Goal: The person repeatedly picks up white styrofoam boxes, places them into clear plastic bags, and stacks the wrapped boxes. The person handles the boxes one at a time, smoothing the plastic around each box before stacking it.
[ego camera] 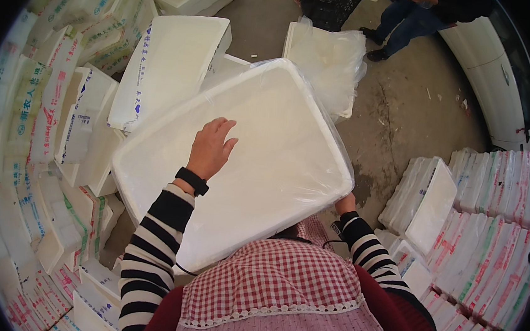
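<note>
A large white foam box (266,151), lined or covered with clear plastic film (319,189), lies tilted in front of my body. Over its pale inner face is my left hand (211,147), thumb apart from the fingers and nothing gripped. Whether its palm touches the film cannot be told. My right hand (346,204) holds the box by its right corner, the fingers mostly hidden behind the edge. Beyond the box, a stack of clear plastic sheets or bags (324,59) rests on a white foam piece (295,40).
Another white foam box (171,72) stands at the upper left. Stacked foam boxes with printed writing line the left (29,107) and right (479,260). A black plastic crate (328,5), a standing person (407,24) and a white vehicle (484,66) are at the far side.
</note>
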The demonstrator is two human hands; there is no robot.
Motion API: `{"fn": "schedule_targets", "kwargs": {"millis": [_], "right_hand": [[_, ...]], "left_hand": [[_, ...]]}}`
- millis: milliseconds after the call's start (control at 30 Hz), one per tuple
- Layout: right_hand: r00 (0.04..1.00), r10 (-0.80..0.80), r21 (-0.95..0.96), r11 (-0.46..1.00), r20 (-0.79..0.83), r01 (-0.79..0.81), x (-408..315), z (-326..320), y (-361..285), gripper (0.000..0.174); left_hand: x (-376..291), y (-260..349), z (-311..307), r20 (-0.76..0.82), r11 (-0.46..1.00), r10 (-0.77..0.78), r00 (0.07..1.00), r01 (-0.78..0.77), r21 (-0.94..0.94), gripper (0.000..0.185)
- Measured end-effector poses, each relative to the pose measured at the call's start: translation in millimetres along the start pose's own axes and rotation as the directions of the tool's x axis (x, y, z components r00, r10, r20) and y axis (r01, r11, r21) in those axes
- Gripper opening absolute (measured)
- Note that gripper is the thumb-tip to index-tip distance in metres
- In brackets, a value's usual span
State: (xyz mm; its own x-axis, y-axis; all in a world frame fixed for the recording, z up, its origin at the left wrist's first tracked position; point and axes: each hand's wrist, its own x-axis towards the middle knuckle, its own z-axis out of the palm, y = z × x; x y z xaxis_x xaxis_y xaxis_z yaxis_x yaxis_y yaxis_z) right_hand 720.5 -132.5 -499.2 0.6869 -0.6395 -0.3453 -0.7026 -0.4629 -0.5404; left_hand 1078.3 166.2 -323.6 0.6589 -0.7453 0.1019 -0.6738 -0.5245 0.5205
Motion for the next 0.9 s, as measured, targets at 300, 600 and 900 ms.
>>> {"fn": "schedule_targets", "kwargs": {"millis": [300, 600, 900], "right_hand": [[0.989, 0.081, -0.083, 0.994, 0.122, -0.072, -15.6, -33.3, -7.9, 0.023], [0.986, 0.153, 0.002, 0.988, 0.067, -0.153, -34.1, -5.9, 43.8, 0.014], [0.984, 0.175, 0.344, 0.927, -0.038, -0.152, 57.5, -100.1, -12.8, 0.032]], "left_hand": [[201.6, 44.0, 77.4, 0.306, 0.926, 0.095, 0.947, -0.197, 0.322, 0.051], [214.1, 12.8, 111.4, 0.248, 0.951, 0.107, 0.963, -0.171, 0.257, 0.041], [138.1, 21.7, 61.1, -0.148, 0.992, 0.121, 0.982, -0.113, 0.061, 0.049]]}}
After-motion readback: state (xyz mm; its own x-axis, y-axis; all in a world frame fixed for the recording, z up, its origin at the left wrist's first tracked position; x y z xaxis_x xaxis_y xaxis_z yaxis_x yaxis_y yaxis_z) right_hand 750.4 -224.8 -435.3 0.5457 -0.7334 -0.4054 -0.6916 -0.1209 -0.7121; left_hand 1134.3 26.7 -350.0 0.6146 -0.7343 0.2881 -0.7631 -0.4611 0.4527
